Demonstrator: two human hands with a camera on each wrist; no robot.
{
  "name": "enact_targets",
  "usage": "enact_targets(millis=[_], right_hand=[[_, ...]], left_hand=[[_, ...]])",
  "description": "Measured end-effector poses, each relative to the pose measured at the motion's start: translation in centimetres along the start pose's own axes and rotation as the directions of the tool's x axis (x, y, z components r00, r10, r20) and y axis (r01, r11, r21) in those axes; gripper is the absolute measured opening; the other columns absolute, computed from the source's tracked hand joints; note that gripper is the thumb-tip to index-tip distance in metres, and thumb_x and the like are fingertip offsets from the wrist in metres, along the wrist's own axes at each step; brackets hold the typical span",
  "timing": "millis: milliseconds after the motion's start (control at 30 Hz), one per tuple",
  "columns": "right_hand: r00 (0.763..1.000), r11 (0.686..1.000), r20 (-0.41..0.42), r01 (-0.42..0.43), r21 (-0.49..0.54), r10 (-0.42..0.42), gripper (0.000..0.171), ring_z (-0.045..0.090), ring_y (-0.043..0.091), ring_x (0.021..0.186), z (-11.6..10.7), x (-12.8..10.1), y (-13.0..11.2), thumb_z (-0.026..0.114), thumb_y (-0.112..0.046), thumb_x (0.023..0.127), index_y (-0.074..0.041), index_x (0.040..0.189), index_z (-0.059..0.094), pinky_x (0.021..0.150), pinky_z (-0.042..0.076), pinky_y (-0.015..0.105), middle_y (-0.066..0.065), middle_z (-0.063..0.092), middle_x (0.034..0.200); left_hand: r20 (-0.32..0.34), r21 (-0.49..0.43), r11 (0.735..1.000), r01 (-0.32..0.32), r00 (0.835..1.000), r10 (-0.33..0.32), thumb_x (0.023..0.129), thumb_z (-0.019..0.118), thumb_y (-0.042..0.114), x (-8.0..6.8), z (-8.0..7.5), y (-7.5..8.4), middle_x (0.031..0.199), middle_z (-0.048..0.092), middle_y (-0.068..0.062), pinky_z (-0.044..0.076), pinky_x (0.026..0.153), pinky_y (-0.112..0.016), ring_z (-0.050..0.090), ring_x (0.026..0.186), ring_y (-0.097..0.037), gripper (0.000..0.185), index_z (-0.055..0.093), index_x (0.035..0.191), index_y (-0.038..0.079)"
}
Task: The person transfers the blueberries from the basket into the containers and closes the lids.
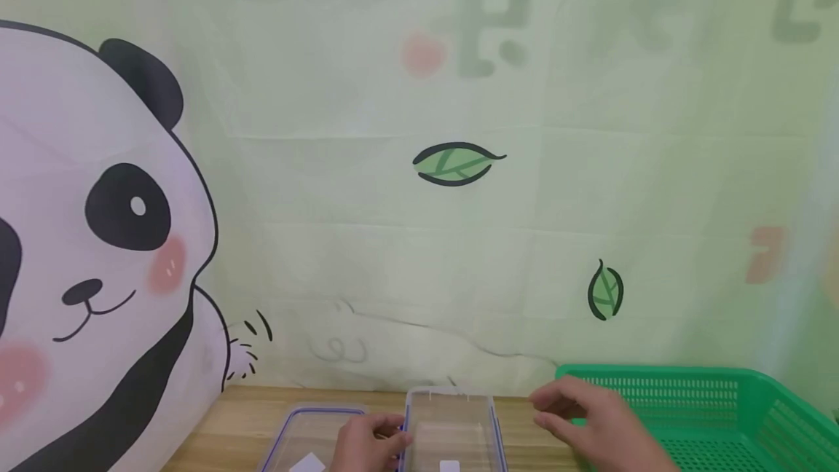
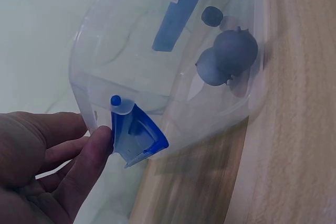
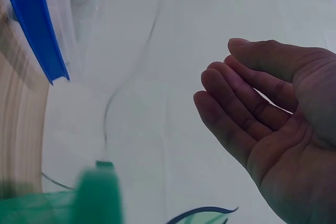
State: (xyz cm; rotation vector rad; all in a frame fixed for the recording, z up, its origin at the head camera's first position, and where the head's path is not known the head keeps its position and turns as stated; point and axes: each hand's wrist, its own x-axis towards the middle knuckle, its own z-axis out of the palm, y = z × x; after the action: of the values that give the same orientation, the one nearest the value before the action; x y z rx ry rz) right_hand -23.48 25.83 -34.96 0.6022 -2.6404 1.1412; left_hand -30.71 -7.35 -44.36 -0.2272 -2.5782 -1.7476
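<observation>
A clear plastic box [image 1: 452, 414] with blue side latches stands at the lower middle of the head view. My left hand [image 1: 368, 444] is at its left side. In the left wrist view, thumb and index finger pinch the box edge beside a blue latch [image 2: 137, 132], which sticks outward. Inside the box lie two round, fruit-like things [image 2: 235, 51] and a smaller dark round one [image 2: 212, 16]. My right hand [image 1: 593, 417] hovers right of the box, near the green basket, fingers loosely bent and holding nothing.
Left of the box lies a clear plastic lid [image 1: 321, 425] with a blue rim and a white square [image 1: 308, 463]. A green plastic basket [image 1: 655, 371] stands at the right. Behind the wooden table [image 1: 229, 421] hangs a panda-printed cloth [image 1: 328, 166].
</observation>
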Motion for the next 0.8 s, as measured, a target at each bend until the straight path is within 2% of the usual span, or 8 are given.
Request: enact_targets(millis=[133, 267, 400, 567, 800], right_hand=[[1.0, 0.999, -0.028, -0.011, -0.05, 0.009, 0.021, 0.07, 0.006, 0.091, -0.9, -0.4, -0.3, 0.081, -0.022, 0.096, -0.012, 0.113, 0.075, 0.077, 0.06, 0.025, -0.008, 0.073, 0.105], [1.0, 0.995, -0.021, -0.021, -0.093, 0.019, 0.021, 0.07, 0.005, 0.093, -2.7, -1.0, -0.5, 0.08, -0.024, 0.097, -0.015, 0.115, 0.075, 0.077, 0.06, 0.025, -0.008, 0.073, 0.109], [0.999, 0.992, -0.007, 0.039, -0.117, -0.04, 0.018, 0.07, 0.005, 0.095, -4.8, -1.1, -0.9, 0.077, -0.024, 0.099, -0.017, 0.116, 0.074, 0.079, 0.061, 0.027, -0.011, 0.073, 0.109], [0.994, 0.978, -0.002, 0.107, -0.179, -0.109, 0.018, 0.069, 0.003, 0.093, -7.1, -0.1, -0.7, 0.078, -0.022, 0.098, -0.016, 0.115, 0.075, 0.081, 0.061, 0.027, -0.013, 0.073, 0.105], [0.996, 0.991, 0.083, 0.034, -0.131, -0.023, 0.017, 0.07, 0.007, 0.092, -9.2, 1.3, 2.1, 0.076, -0.02, 0.1, -0.01, 0.114, 0.075, 0.079, 0.061, 0.027, -0.006, 0.075, 0.105]], left_hand=[[0.004, 0.01, 1.0, 0.003, 1.0, -0.003, 0.091, 0.081, 0.003, 0.0, 0.0, -0.1, 0.085, 0.07, -0.003, 0.064, 0.064, -0.034, 0.07, 0.07, -0.019, 0.026, 0.075, 0.114, -0.008], [0.008, 0.005, 1.0, -0.001, 1.0, 0.001, 0.091, 0.081, 0.002, 0.0, 0.1, -0.1, 0.085, 0.07, -0.002, 0.064, 0.064, -0.033, 0.07, 0.069, -0.018, 0.026, 0.075, 0.114, -0.009], [-0.004, -0.007, 1.0, -0.007, 1.0, 0.007, 0.091, 0.082, 0.002, 0.0, 0.2, 0.1, 0.085, 0.07, -0.003, 0.064, 0.064, -0.033, 0.069, 0.069, -0.017, 0.026, 0.075, 0.114, -0.009], [-0.017, -0.01, 1.0, -0.013, 1.0, 0.013, 0.091, 0.082, 0.001, 0.0, 0.1, 0.1, 0.085, 0.069, -0.002, 0.064, 0.064, -0.033, 0.069, 0.069, -0.017, 0.026, 0.075, 0.114, -0.009], [0.0, 0.009, 0.999, -0.031, 1.0, 0.031, 0.092, 0.081, 0.002, -0.1, -0.2, -0.1, 0.085, 0.07, -0.002, 0.064, 0.063, -0.033, 0.07, 0.069, -0.017, 0.025, 0.075, 0.113, -0.01]])
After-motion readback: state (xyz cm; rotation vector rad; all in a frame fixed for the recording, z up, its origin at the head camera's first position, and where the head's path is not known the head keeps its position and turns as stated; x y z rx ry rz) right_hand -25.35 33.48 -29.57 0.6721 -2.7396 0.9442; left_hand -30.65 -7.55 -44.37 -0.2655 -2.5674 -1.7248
